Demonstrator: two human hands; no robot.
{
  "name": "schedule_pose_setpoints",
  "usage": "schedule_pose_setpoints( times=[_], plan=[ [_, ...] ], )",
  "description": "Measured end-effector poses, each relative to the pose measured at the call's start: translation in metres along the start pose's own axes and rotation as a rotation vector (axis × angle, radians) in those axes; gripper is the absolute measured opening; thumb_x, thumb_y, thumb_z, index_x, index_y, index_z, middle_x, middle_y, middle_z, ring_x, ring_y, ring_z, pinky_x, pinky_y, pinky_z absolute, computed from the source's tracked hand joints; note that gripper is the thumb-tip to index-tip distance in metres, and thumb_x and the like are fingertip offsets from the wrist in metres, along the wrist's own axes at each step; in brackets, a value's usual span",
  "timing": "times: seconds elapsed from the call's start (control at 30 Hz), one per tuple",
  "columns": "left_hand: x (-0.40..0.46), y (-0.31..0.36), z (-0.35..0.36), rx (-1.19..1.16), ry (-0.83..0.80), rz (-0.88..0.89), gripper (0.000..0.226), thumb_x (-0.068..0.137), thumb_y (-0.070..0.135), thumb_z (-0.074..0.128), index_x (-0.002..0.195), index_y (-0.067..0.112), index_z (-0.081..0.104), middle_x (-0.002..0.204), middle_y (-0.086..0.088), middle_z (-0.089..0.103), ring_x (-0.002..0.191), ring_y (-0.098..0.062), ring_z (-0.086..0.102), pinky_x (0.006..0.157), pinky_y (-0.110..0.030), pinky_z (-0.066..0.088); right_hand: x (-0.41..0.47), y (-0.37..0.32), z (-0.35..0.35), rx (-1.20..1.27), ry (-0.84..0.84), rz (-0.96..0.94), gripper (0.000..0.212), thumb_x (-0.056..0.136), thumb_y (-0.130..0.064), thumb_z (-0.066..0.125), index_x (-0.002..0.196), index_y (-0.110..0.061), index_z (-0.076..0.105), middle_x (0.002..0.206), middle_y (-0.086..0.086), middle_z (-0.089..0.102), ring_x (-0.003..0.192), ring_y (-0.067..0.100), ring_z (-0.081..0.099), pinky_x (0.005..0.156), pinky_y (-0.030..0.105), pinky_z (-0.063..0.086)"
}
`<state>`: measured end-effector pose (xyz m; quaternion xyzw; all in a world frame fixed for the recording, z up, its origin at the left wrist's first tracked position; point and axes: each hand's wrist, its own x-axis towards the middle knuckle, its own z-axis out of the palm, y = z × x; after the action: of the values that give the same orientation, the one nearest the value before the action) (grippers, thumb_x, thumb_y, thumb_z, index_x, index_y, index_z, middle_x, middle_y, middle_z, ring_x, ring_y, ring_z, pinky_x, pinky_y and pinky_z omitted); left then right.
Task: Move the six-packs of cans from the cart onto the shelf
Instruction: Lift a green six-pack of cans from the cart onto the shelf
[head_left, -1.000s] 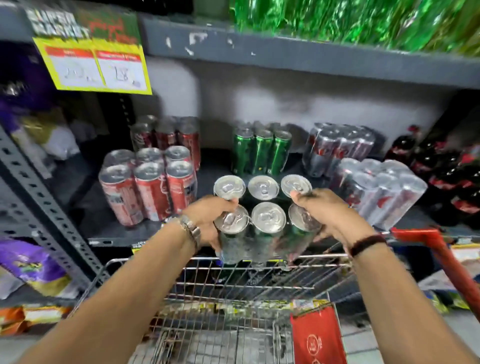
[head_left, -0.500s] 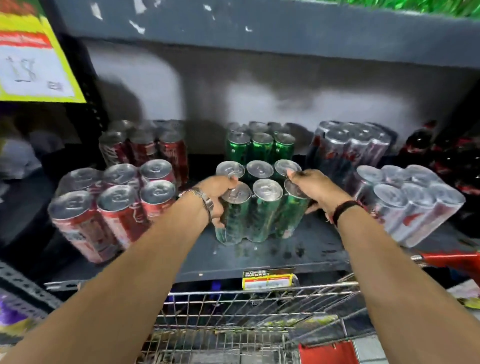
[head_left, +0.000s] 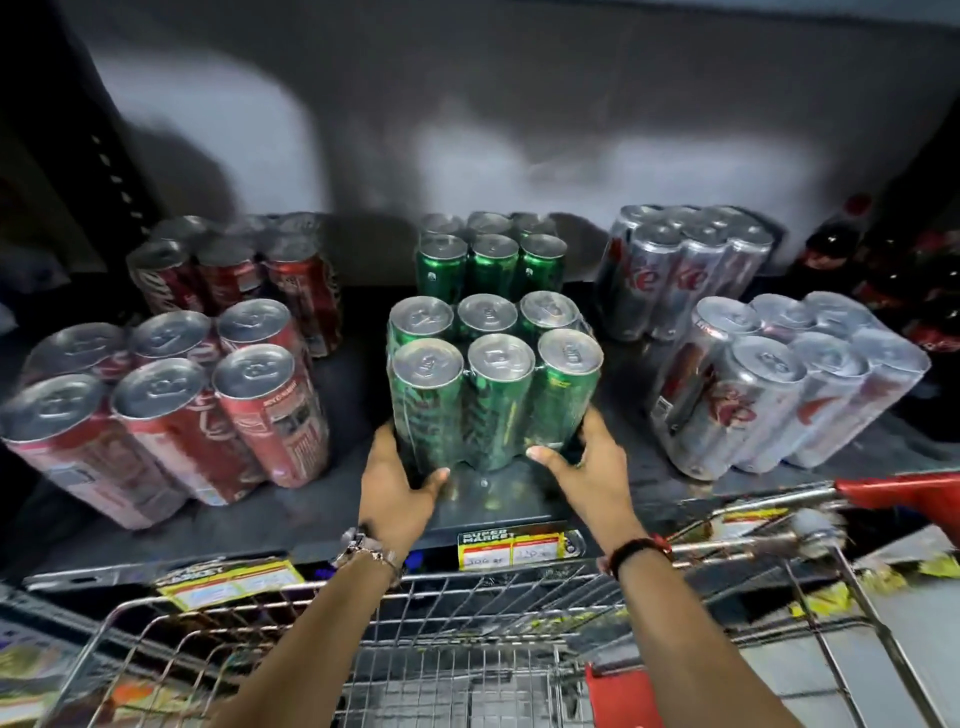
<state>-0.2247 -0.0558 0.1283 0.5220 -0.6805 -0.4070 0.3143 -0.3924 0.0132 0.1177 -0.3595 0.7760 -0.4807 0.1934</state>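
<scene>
On the dark shelf (head_left: 343, 499), at about 9 o'clock, a shrink-wrapped six-pack of red Coca-Cola cans (head_left: 161, 415) stands tilted toward the left, its script logo partly readable on the sides. Behind it, at 10 o'clock, a second red Coca-Cola six-pack (head_left: 234, 275) stands near the back wall.

At the centre the green six-pack (head_left: 493, 379) sits on the shelf near its front edge, the wrap glossy and its print too blurred to read. The left hand (head_left: 397, 491) cups its lower left corner, thumb laid against the front of the wrap and the other fingers curled around the side. The right hand (head_left: 587, 467) mirrors this at the lower right corner, thumb on the front, fingers wrapped around the side. Both hands are partly closed against the pack. A metal watch band sits on the left wrist, a dark cord band on the right. At 12 o'clock another green six-pack (head_left: 491, 260) stands just behind the held one.

Below, on the shelf edge, a price tag (head_left: 511, 550) reads "SUPER MARKET"; its handwritten figures are unclear.

At 1 o'clock a silver six-pack (head_left: 685, 270) shows the letters "ke" in red. At 3 o'clock another silver six-pack (head_left: 784, 384) leans to the right. Dark cola bottles (head_left: 883, 275) stand at far right.

The wire cart (head_left: 467, 649) with its red handle (head_left: 904, 493) fills 6 o'clock.
</scene>
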Motion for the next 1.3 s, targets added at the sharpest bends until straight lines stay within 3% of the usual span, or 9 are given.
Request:
schedule_pose_setpoints(
  times=[0.13,0.33,0.43,0.5,0.63,0.83,1.0,1.23,1.3],
  plan=[
    [-0.009,-0.004,0.007,-0.017,-0.014,0.042,0.06,0.074,0.003,0.069,0.126,0.003,0.039,0.122,-0.019,0.06,0.113,-0.031,0.056,0.086,-0.024,0.038,-0.013,0.006,-0.01,-0.008,0.016,-0.004,0.066,0.069,-0.02,0.075,0.128,-0.015,0.045,0.119,0.01,0.064,0.114,0.028,0.055,0.099,0.04,0.045],
    [-0.01,-0.011,0.009,0.046,-0.053,0.098,0.074,0.064,0.012,0.079,0.126,0.004,0.04,0.12,-0.018,0.061,0.109,-0.032,0.058,0.089,-0.03,0.046,-0.027,0.012,-0.025,-0.002,-0.034,-0.032,0.078,0.071,-0.017,0.074,0.137,-0.018,0.031,0.126,-0.001,0.056,0.118,0.013,0.048,0.098,0.026,0.036],
    [-0.009,-0.01,0.012,0.081,-0.036,0.106,0.081,0.058,0.014,0.082,0.126,0.0,0.04,0.125,-0.019,0.054,0.117,-0.032,0.05,0.1,-0.035,0.043,-0.024,0.013,-0.019,-0.064,-0.036,-0.011,0.083,0.065,-0.017,0.079,0.133,-0.017,0.033,0.124,0.001,0.056,0.118,0.018,0.048,0.102,0.035,0.04],
    [-0.009,-0.009,0.013,0.139,0.005,0.104,0.066,0.059,0.013,0.082,0.113,-0.004,0.049,0.115,-0.022,0.054,0.111,-0.034,0.05,0.092,-0.031,0.04,-0.022,0.014,-0.015,-0.104,-0.003,0.01,0.068,0.066,-0.019,0.078,0.123,-0.012,0.042,0.118,0.01,0.06,0.115,0.027,0.051,0.097,0.038,0.043],
    [-0.009,-0.01,0.012,0.088,0.04,0.076,0.057,0.053,0.011,0.085,0.099,-0.004,0.053,0.104,-0.02,0.057,0.099,-0.035,0.057,0.085,-0.036,0.048,-0.022,0.013,-0.015,-0.077,-0.014,0.033,0.051,0.071,-0.014,0.074,0.114,-0.009,0.047,0.114,0.011,0.062,0.11,0.026,0.053,0.089,0.029,0.04],
    [-0.01,-0.013,0.012,0.079,0.041,0.11,0.057,0.052,0.014,0.086,0.097,0.001,0.053,0.094,-0.002,0.049,0.095,-0.031,0.06,0.081,-0.034,0.05,-0.022,0.013,-0.019,-0.051,-0.028,0.023,0.052,0.071,-0.01,0.073,0.116,-0.008,0.047,0.117,0.012,0.061,0.113,0.025,0.052,0.09,0.027,0.038],
    [-0.008,-0.014,0.01,0.079,0.032,0.136,0.057,0.051,0.015,0.086,0.094,0.0,0.053,0.093,-0.003,0.049,0.094,-0.032,0.06,0.083,-0.039,0.053,-0.023,0.012,-0.021,-0.059,-0.032,0.027,0.052,0.071,-0.01,0.074,0.115,-0.006,0.047,0.116,0.013,0.062,0.111,0.025,0.053,0.086,0.026,0.038],
    [-0.008,-0.014,0.012,0.072,0.033,0.144,0.055,0.055,0.014,0.084,0.096,-0.002,0.052,0.095,-0.01,0.052,0.097,-0.031,0.056,0.082,-0.034,0.046,-0.024,0.011,-0.025,-0.077,-0.059,0.048,0.054,0.07,-0.013,0.075,0.116,-0.007,0.045,0.117,0.013,0.061,0.112,0.026,0.054,0.089,0.028,0.041],
    [-0.01,-0.011,0.011,0.097,0.006,0.157,0.058,0.059,0.013,0.082,0.104,-0.003,0.05,0.106,-0.018,0.054,0.104,-0.031,0.052,0.086,-0.03,0.042,-0.026,0.008,-0.027,-0.061,-0.106,0.067,0.064,0.069,-0.014,0.076,0.123,-0.009,0.041,0.123,0.011,0.058,0.119,0.025,0.051,0.095,0.03,0.039]
  ],
)
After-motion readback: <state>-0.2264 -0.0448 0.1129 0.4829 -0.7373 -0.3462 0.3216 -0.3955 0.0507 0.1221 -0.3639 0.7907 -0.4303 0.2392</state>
